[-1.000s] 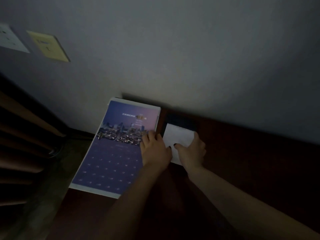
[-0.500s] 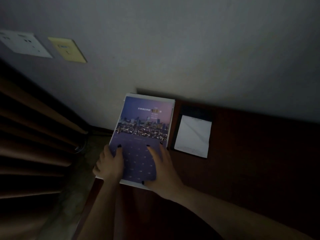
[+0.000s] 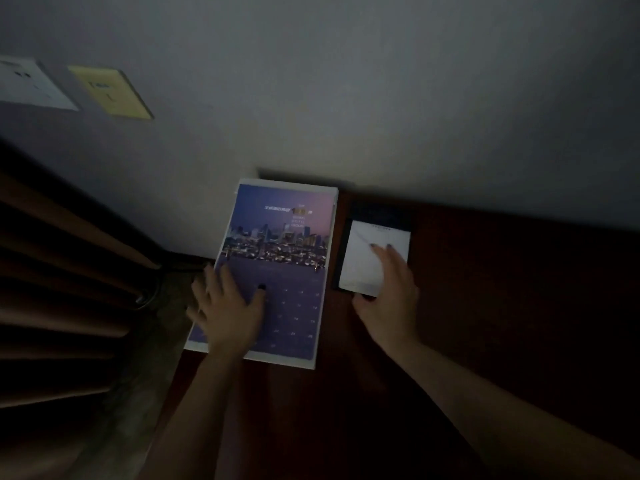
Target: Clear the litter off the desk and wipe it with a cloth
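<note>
Lying on the desk (image 3: 485, 306): a calendar (image 3: 277, 244) and a pad (image 3: 363, 268), both flat on the wood.
Desk: dark red-brown and smooth, spreading right of the calendar and towards the viewer from it; the light is too dim to tell dust or marks.
Calendar: tall sheet with a white border, a night skyline under a purple-pink sky on its far half and a faint grid of numbers on its near half; its far edge meets the wall (image 3: 381, 98).
Pad: white paper with a diagonal crease, just right of the calendar and apart from it, with a strip of bare wood between; it sits on a dark holder (image 3: 381, 213) that shows beyond its far edge.
Left hand (image 3: 228, 310): released, palm down on the calendar's near left part, fingers spread, thumb tip with dark polish on the number grid.
Right hand (image 3: 388, 299): right of the calendar, fingers straight on the pad's right half, thumb at the pad's near edge; whether the thumb pinches the pad I cannot tell.
Wall plates: a white one (image 3: 31, 84) and a yellow one (image 3: 107, 91), side by side, high and left of the calendar.
Brown folds (image 3: 52, 271): left of the calendar, in deep shadow.
Floor (image 3: 145, 375): beside the calendar's near left corner.
</note>
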### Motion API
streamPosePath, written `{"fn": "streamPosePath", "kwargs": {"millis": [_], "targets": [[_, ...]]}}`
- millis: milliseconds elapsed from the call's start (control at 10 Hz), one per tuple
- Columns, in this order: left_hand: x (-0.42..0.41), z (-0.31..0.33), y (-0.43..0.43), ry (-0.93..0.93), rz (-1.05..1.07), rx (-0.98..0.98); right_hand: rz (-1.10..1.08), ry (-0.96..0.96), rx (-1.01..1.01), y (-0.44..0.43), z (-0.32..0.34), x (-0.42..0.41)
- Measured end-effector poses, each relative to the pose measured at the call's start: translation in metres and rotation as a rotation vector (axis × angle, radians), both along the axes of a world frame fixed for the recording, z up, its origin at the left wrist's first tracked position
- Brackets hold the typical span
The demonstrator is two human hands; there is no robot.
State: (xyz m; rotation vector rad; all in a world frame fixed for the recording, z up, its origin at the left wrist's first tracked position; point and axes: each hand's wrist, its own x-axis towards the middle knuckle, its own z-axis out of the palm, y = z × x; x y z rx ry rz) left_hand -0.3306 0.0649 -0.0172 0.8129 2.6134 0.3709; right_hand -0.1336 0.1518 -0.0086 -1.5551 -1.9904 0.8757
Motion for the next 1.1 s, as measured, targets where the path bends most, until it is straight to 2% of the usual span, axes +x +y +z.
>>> {"fn": "streamPosePath", "kwargs": {"millis": [100, 200, 300, 500, 600, 800, 1000, 1100], "targets": [[0.036, -0.003, 0.031, 0.056, -0.398, 0.058, 0.031, -0.283, -0.114, 0.022, -0.008, 0.029], [0.071, -0.009, 0.063, -0.100, -0.659, 0.152, 0.155, -0.347, -0.195, 0.032, -0.011, 0.049], [0.084, -0.017, 0.075, -0.185, -0.621, 0.165, 0.224, -0.225, -0.216, 0.044, -0.006, 0.054], [0.073, -0.024, 0.071, -0.220, -0.677, 0.222, 0.296, -0.397, -0.158, 0.063, 0.000, 0.040], [0.076, -0.022, 0.072, -0.239, -0.650, 0.274, 0.307, -0.400, -0.157, 0.066, -0.002, 0.039], [0.076, -0.026, 0.073, -0.198, -0.660, 0.215, 0.411, -0.500, -0.184, 0.086, 0.001, 0.028], [0.075, -0.006, 0.069, -0.212, -0.682, 0.133, 0.398, -0.262, -0.397, 0.068, 0.005, 0.041], [0.081, 0.007, 0.055, -0.186, -0.727, 0.063, 0.395, -0.155, -0.381, 0.053, 0.012, 0.057]]}}
